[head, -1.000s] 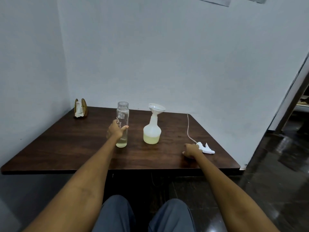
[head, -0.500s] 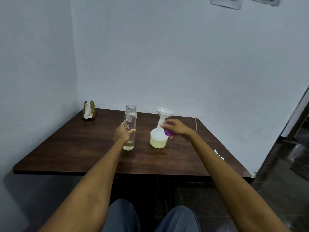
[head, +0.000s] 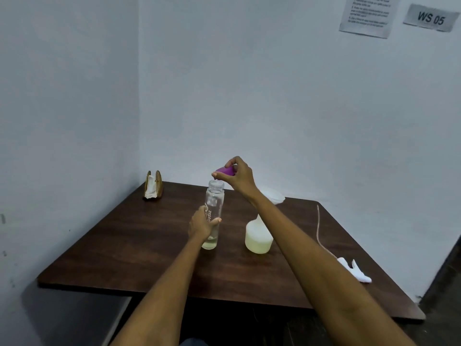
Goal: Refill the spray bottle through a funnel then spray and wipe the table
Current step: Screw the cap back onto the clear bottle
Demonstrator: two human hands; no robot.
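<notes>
Table big, brown, in wall corner.

Spray bottle stands straight up near table middle, funnel in its neck, mouth up, pale liquid low inside.

Glass bottle upright just left of it, open top up. My left hand grips its middle.

My right hand came over from spray bottle, now pinches purple cap right above glass bottle's mouth. I think pouring is done, capping next.

Spray head lies flat near right edge.
</notes>
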